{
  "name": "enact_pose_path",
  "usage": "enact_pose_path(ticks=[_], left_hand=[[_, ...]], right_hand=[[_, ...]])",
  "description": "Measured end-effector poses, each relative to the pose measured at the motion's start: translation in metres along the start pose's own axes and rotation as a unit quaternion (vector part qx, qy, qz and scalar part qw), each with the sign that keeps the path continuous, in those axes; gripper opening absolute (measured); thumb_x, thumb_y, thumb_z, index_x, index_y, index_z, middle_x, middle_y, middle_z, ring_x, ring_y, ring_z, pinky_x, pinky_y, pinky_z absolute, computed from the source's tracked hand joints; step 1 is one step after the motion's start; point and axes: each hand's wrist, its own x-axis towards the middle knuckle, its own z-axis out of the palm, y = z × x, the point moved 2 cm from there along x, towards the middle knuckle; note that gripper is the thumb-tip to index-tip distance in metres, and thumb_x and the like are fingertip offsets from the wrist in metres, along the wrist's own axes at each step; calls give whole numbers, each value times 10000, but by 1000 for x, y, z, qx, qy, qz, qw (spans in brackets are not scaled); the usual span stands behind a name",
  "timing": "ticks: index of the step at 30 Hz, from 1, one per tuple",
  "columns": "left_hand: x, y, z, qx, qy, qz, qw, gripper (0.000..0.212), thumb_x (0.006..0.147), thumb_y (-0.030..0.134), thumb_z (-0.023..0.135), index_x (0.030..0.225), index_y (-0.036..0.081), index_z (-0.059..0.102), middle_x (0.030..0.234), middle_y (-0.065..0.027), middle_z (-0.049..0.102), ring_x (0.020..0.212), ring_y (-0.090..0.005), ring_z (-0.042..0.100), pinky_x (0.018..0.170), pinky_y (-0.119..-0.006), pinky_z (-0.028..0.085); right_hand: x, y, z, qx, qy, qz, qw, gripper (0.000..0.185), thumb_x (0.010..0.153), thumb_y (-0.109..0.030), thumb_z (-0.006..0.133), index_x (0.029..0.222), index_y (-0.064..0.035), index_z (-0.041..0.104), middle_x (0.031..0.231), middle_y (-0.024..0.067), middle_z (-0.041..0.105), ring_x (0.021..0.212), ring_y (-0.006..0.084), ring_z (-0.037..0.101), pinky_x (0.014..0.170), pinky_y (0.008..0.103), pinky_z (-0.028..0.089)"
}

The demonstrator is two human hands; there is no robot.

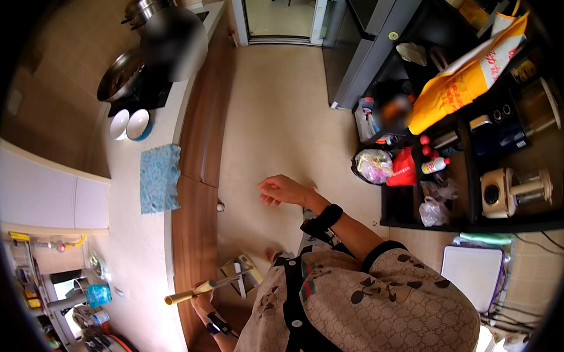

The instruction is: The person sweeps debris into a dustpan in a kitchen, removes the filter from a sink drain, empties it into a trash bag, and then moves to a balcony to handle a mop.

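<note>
At the lower left, my left hand (203,302) is wrapped around the gold-coloured handle (177,298) of a long tool, beside the wooden cabinet front. A thin grey shaft (228,280) runs from the handle towards a beige, frame-like object (241,275) with white parts, low by my feet. Whether the two are joined I cannot tell. My right hand (281,190) hangs over the floor in front of me, empty, its fingers loosely bent and a little apart. Black straps circle both forearms.
The pale counter (141,264) on the left bears a blue patterned cloth (160,179), two bowls (139,124), a wok (120,77) and a steamer pot (148,4). Dark shelves (470,182) and a refrigerator (361,53) line the right. A bin bag (374,165) protrudes there. Tiled floor (275,106) leads to a doorway.
</note>
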Motion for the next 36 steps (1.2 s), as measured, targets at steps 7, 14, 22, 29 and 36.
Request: enact_pose_path(ticks=[7,14,22,29,36], left_hand=[[-24,-180,28,501,-309,127,798,65,813,-13,396,795,15,452,723,-86,488,678,-178,514,652,-293,459],[97,-292,115,571,-389,116,714,326,860,275,447,597,96,373,470,-79,419,497,-289,460,637,-502,429],[66,-577,212,425,-177,-191,867,434,858,181,490,873,-202,286,701,-201,452,479,-165,472,442,-221,446],[86,-767,325,402,-71,-348,844,308,790,116,608,893,3,341,744,-148,408,555,-169,452,498,-247,475],[128,-946,437,571,-169,-174,784,253,820,115,594,881,8,372,659,-122,416,484,-167,441,464,-224,463]], right_hand=[[60,-48,-119,11,-3,-37,999,361,948,-299,486,1153,-8,544,970,95,637,810,143,627,660,248,506],[61,-104,-259,22,30,-61,997,371,948,-322,475,1155,-23,548,966,81,642,819,133,622,691,243,499],[140,-171,-381,85,107,-121,983,371,937,-336,498,1116,-20,575,933,68,644,777,112,610,668,232,485],[237,-240,-490,77,123,-158,977,378,944,-329,490,1160,-28,562,966,74,644,820,121,620,691,240,494],[306,-285,-617,101,230,-143,957,357,944,-286,489,1169,-17,559,963,91,654,821,136,627,679,243,499]])
